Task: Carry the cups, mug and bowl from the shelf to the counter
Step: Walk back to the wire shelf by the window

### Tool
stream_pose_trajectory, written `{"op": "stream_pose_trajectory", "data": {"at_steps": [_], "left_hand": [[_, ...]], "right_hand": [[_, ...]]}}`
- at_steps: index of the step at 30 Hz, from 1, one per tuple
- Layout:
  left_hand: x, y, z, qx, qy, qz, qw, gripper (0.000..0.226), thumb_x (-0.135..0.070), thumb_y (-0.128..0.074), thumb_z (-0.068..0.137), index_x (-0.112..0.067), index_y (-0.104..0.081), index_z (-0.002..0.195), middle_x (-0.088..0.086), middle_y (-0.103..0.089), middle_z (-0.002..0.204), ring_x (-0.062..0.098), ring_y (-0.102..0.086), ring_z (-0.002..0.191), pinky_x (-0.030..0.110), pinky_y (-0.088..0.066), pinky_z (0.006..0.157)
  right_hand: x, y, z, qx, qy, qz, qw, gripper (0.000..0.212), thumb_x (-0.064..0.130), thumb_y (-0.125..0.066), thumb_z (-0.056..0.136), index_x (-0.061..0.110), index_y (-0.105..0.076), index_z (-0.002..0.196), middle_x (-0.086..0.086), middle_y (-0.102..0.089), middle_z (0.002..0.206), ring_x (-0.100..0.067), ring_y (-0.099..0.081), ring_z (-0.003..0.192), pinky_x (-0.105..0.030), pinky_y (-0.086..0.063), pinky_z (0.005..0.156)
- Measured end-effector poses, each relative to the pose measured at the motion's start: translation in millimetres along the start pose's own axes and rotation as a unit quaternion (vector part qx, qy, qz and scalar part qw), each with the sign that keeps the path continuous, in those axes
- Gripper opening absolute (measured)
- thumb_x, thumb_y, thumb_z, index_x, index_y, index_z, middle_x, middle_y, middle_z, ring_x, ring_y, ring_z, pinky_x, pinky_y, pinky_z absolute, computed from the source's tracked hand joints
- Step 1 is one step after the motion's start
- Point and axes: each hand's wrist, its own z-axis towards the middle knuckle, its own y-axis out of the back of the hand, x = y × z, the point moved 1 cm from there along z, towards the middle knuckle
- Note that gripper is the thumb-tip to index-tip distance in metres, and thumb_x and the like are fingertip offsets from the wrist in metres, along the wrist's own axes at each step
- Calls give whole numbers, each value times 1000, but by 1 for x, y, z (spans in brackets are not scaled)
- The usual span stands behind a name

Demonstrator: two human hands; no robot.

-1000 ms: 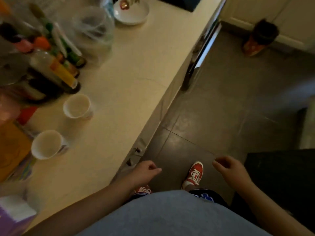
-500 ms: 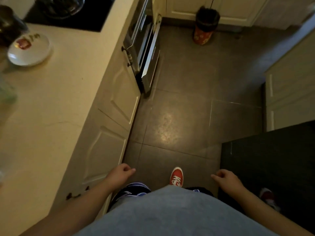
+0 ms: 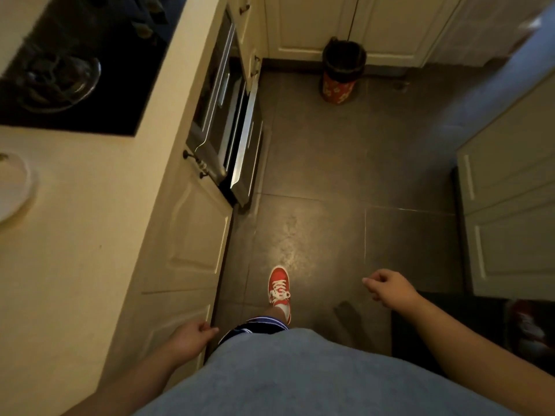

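Presently both hands are empty with fingers loosely curled: left hand (image 3: pixel 192 337) at 7 o'clock beside the cabinet door (image 3: pixel 192 235), right hand (image 3: pixel 387 288) at 4 o'clock above the tiled floor (image 3: pixel 330 163). Counter (image 3: pixel 84 211) runs along 9 o'clock, carrying a white dish (image 3: pixel 13 187) at its left edge; cups, mug and bowl cannot be identified. Red shoe (image 3: pixel 279 286) at centre; bin (image 3: pixel 342 73) at 1 o'clock
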Motion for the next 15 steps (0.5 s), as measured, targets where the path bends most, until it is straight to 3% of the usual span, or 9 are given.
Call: {"op": "stream_pose_trajectory", "data": {"at_steps": [3,7,9,12,15], "left_hand": [[-53,41,31,11,-17,21,1000,22,-33,-60,92,-13,-62,84,6,-64,81,18,-57,74,31,-44,70],[-146,92,65,26,-68,38,997,22,-27,-58,94,-7,-64,86,8,-60,76,19,-54,69,29,-40,63],[-199,109,75,25,-97,47,994,23,-30,-58,94,-9,-64,88,8,-63,78,20,-58,71,29,-44,64],[-283,119,92,29,-142,35,989,25,-30,-59,93,-7,-64,88,11,-63,79,24,-59,73,32,-44,68],[-365,119,104,39,-198,22,979,25,-28,-60,93,-4,-64,88,13,-64,78,25,-60,73,35,-47,71]], "right_hand": [[16,23,14,-26,-24,18,999,19,35,-66,87,16,-67,89,-11,-71,85,-25,-69,80,-39,-57,75],[17,54,24,-67,-82,59,993,19,31,-67,86,12,-67,87,-13,-71,83,-26,-69,78,-45,-58,77],[8,68,27,-91,-115,80,986,21,28,-68,86,7,-66,86,-16,-70,81,-26,-66,73,-44,-57,72],[-10,86,37,-102,-161,97,977,15,27,-69,86,13,-67,83,-9,-70,76,-22,-66,69,-32,-51,57],[-29,103,55,-88,-192,111,971,14,29,-68,87,15,-67,82,-7,-69,75,-21,-66,65,-25,-45,51]]}}
